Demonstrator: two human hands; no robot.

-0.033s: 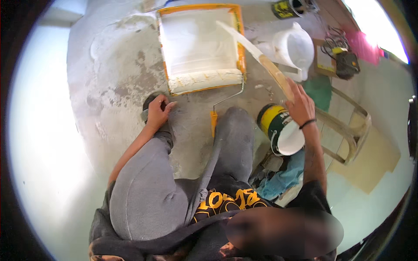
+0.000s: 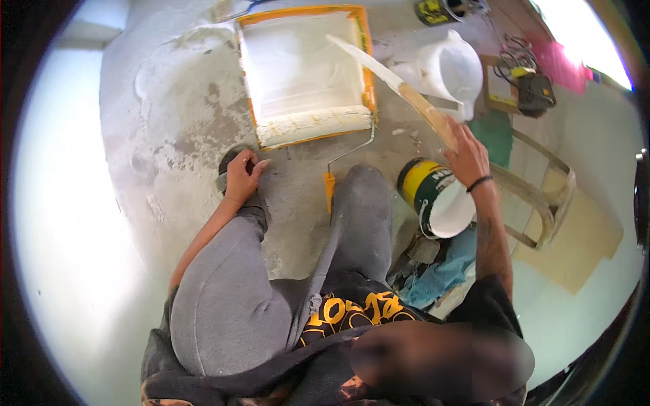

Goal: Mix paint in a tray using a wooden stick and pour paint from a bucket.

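Note:
My right hand [image 2: 467, 157] is closed around a wooden stirring stick [image 2: 423, 107], whose far half is coated white. The stick slants over the floor, its tip above an orange-rimmed paint tray [image 2: 369, 74] that is smeared with white paint. A paint roller [image 2: 315, 125] loaded with white lies across the tray's near end, its orange handle pointing toward me. Just below my right hand stands a green and yellow paint bucket [image 2: 418, 179] with white paint inside. By my left shoe [image 2: 229, 159], my left hand [image 2: 242, 176] hangs with loosely bent fingers, thumb apart, and nothing visible in it.
Behind the stick sits a white plastic jug [image 2: 437, 68]. A dark can [image 2: 437, 12] lies farther back. To the right are a cardboard box [image 2: 500, 91] with a corded device, a chair frame [image 2: 542, 203] and a beige sheet [image 2: 575, 257]. A blue cloth [image 2: 440, 274] lies beside my leg.
The view has shifted slightly, so the tray, jug and stick appear a little farther left. Both hands keep nearly the same pose, and the stick stays in my right hand.

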